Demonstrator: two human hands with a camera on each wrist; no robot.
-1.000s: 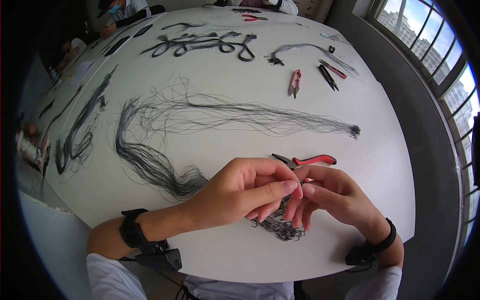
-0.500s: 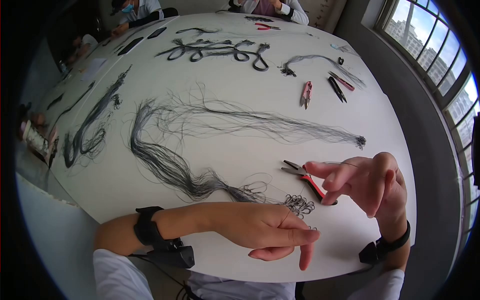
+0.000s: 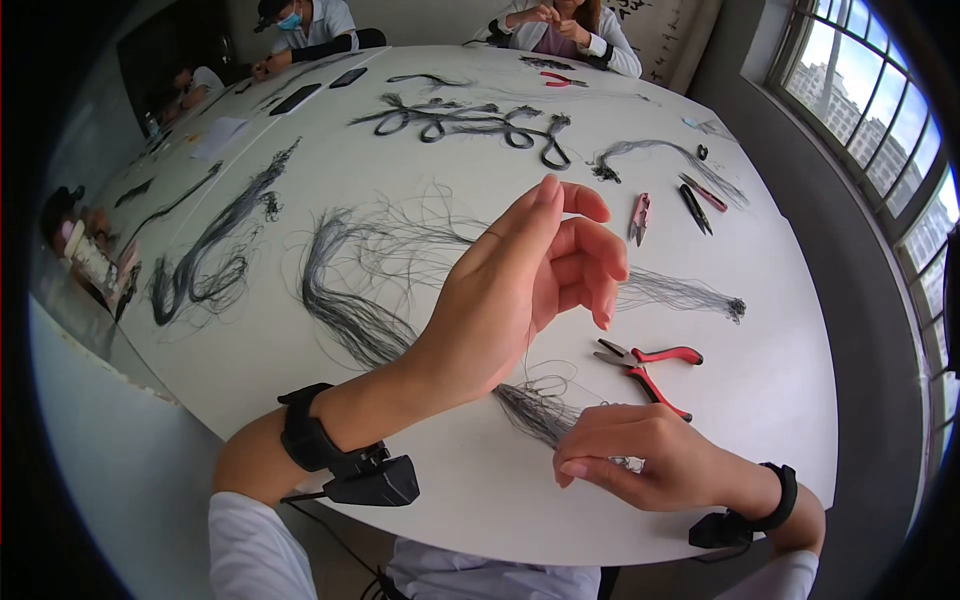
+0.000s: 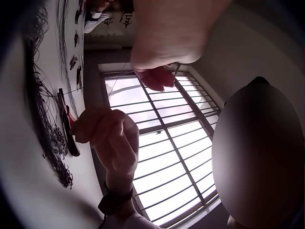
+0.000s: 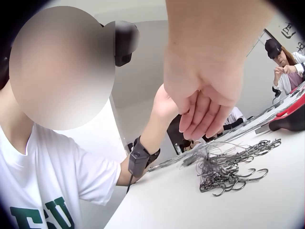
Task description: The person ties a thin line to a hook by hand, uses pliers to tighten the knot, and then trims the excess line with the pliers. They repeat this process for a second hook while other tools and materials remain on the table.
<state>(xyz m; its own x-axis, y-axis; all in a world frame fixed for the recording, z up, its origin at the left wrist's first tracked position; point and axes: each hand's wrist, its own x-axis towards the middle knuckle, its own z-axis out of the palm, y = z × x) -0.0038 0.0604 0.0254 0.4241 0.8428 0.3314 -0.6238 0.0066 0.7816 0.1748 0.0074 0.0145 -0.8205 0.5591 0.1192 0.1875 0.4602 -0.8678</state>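
My left hand (image 3: 510, 285) is raised over the table, its thumb along the bent index finger and the other fingers loosely curled. A thin fishing line (image 3: 527, 348) hangs below this hand, and the thumb holds it against the index finger. Low at the table's near side is my right hand (image 3: 655, 455), thumb tip close against bent fingers; I cannot tell what they pinch. Beneath it in the right wrist view lies a cluster of dark fish hooks (image 5: 228, 171). Their long bundle of lines (image 3: 365, 325) curves away to the left, partly hidden behind the left forearm.
Red-handled pliers (image 3: 645, 372) lie spread just beyond the right hand. Farther off are pink snips (image 3: 640, 218), black snips (image 3: 695, 208) and looped line bundles (image 3: 470, 125). Another strand bundle (image 3: 225, 240) lies left. Other people sit at the table's far side.
The left hand has risen from the near edge up over the line bundle. The right hand has come down and inward from beside the pliers, which now lie spread wider. The view has shifted.
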